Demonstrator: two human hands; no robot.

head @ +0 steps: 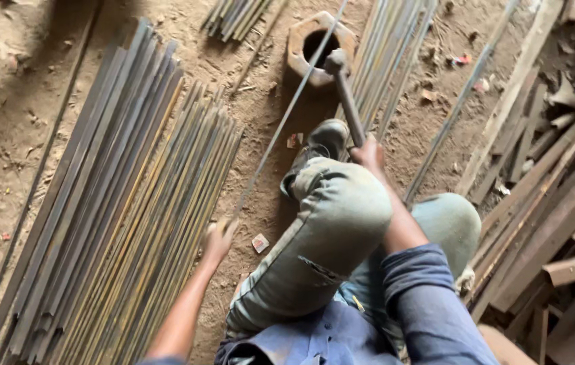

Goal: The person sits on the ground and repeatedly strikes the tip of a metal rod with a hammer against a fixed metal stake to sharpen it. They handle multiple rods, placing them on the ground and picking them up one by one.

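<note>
My right hand (369,153) grips the handle of a hammer (343,88), whose head is over a rusty hexagonal metal block (297,42) with a round hole. A thin long metal rod (281,125) runs from the block diagonally down to my left hand (218,240), which is closed around its near end. My bent knee in faded jeans (338,223) and a dark shoe (325,138) lie between the two hands.
A wide pile of flat metal strips (111,209) lies on the dirt floor at left. More strips (392,47) lie beyond the block. Wooden planks and scrap (551,203) are stacked at right. Another long rod (460,101) lies right of my leg.
</note>
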